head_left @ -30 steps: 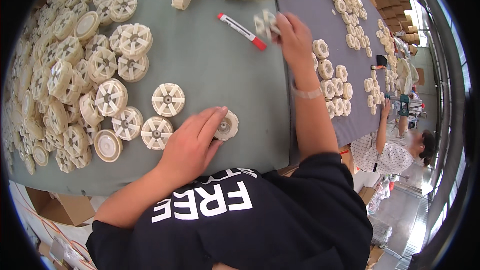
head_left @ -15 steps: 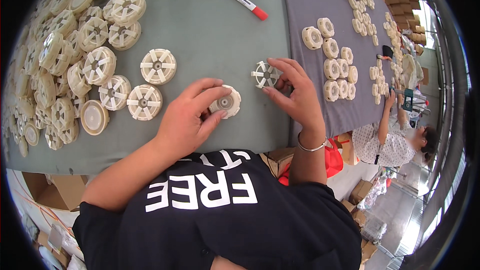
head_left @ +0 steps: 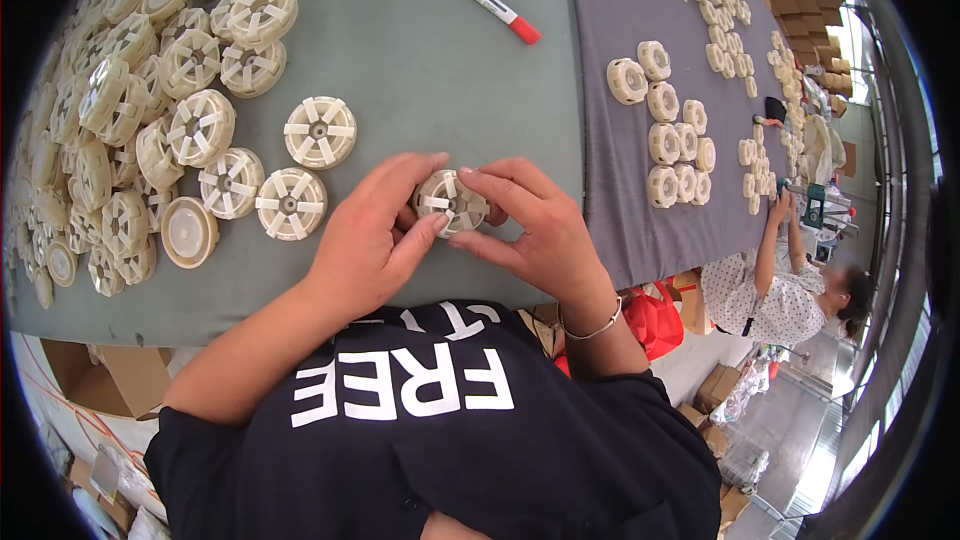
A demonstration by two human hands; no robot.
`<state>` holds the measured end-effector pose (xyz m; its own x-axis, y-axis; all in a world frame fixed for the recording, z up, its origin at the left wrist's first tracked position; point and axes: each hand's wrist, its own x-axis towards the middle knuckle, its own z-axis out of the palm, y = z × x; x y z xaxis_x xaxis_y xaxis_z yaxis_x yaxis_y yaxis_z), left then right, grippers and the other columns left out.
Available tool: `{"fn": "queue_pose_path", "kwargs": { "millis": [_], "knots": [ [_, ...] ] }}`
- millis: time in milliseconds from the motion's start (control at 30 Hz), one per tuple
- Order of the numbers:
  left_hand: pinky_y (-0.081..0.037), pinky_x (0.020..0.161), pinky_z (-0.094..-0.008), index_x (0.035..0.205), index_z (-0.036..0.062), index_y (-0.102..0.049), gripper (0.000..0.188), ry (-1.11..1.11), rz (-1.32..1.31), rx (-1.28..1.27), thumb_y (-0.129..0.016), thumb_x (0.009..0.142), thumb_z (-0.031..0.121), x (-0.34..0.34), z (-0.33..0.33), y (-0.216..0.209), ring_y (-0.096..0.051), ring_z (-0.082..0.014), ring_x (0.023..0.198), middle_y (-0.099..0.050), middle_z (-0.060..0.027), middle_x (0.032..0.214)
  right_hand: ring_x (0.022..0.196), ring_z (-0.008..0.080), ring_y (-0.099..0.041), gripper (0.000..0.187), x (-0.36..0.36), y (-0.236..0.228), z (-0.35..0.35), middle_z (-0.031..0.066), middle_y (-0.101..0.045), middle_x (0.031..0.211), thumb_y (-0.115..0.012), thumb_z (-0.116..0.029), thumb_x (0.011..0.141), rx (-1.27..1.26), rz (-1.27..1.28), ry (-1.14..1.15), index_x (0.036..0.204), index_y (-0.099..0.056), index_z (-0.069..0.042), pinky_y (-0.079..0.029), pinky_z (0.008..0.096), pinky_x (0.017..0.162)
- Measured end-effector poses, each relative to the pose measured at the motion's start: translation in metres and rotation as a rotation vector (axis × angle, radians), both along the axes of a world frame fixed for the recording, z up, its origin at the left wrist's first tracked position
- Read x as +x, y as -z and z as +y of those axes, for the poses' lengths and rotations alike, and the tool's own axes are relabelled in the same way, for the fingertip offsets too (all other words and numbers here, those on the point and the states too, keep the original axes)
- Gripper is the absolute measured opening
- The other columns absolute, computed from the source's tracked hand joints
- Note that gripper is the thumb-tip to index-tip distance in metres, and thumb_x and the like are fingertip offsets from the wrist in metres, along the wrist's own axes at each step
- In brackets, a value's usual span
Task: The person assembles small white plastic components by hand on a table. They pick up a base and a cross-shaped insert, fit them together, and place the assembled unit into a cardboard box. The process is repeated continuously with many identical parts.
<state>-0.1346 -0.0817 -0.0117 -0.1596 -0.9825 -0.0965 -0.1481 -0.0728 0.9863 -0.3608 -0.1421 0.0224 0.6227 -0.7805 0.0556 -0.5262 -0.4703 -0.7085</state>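
Between my hands, low over the green tabletop, is a round cream plastic part point(head_left: 452, 203) with a spoked ring on its top face. My left hand point(head_left: 368, 225) grips its left rim between thumb and fingers. From the right, my right hand point(head_left: 540, 225) pinches the spoked ring against it; how the two pieces seat together is partly hidden by fingers. Two spoked round parts, a farther one point(head_left: 320, 132) and a nearer one point(head_left: 291, 204), lie just left of my left hand.
A large heap of similar round parts point(head_left: 130, 130) covers the table's left side. A red-and-white marker point(head_left: 490, 4) lies farther back. On the grey cloth point(head_left: 620, 230) at right stand several smaller parts point(head_left: 663, 143). Another person point(head_left: 765, 290) works beyond, at far right.
My right hand has moved left, bringing the spoked ring onto the round part in my left hand. The left hand has stayed nearly in place.
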Motion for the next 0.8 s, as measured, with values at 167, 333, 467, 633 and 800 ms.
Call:
{"fn": "queue_pose_path", "kwargs": {
  "millis": [167,333,467,633,800],
  "knots": [
    [-0.059,0.070,-0.0321,0.155,0.0077,-0.055,0.067,0.015,-0.035,-0.066,-0.074,0.091,0.002,-0.001,-0.001,0.005,-0.070,-0.0154,0.079,-0.057,-0.0163,0.151,0.093,0.0257,-0.073,0.058,0.007,0.002,0.012,0.0081,-0.067,0.120,-0.091,-0.018,0.082,-0.115,0.128,0.005,0.134,-0.069,-0.006,-0.062,0.0367,0.080],
    [-0.061,0.078,-0.0400,0.153,0.0114,-0.057,0.078,0.186,-0.377,-0.175,-0.086,0.081,0.018,0.008,0.011,-0.011,-0.073,-0.0301,0.096,-0.063,-0.0152,0.136,0.091,0.0205,-0.073,0.044,-0.005,-0.024,-0.026,0.0060,-0.068,0.118,-0.086,-0.011,0.087,0.364,0.052,-0.206,0.128,-0.072,-0.004,-0.061,0.0330,0.078],
    [-0.058,0.092,-0.0446,0.147,0.0080,-0.064,0.073,-0.043,-0.648,-0.290,-0.089,0.079,0.018,0.057,0.014,-0.057,-0.070,-0.0346,0.114,-0.064,-0.0155,0.136,0.095,0.0186,-0.073,0.032,0.018,-0.028,-0.092,0.0109,-0.073,0.126,-0.082,-0.005,0.090,0.192,0.022,-0.106,0.121,-0.077,-0.005,-0.062,0.0307,0.083],
    [-0.050,0.106,-0.0522,0.138,0.0038,-0.069,0.064,-0.739,-0.990,-0.577,-0.088,0.079,0.015,0.098,0.003,-0.085,-0.062,-0.0412,0.125,-0.063,-0.0186,0.143,0.132,0.0371,-0.061,0.062,0.116,-0.017,-0.194,0.0163,-0.059,0.150,-0.086,-0.039,0.089,-0.430,-0.046,0.043,0.139,-0.068,-0.008,-0.051,0.0461,0.111],
    [-0.051,0.112,-0.0481,0.136,0.0032,-0.066,0.058,-0.001,-0.616,-0.584,-0.085,0.082,0.015,0.047,-0.012,-0.046,-0.060,-0.0380,0.133,-0.061,-0.0177,0.144,0.130,0.0406,-0.062,0.070,0.196,0.026,-0.300,0.0216,-0.064,0.142,-0.076,-0.058,0.095,-0.228,0.065,-0.071,0.144,-0.067,-0.009,-0.049,0.0498,0.113]
  ]
}}
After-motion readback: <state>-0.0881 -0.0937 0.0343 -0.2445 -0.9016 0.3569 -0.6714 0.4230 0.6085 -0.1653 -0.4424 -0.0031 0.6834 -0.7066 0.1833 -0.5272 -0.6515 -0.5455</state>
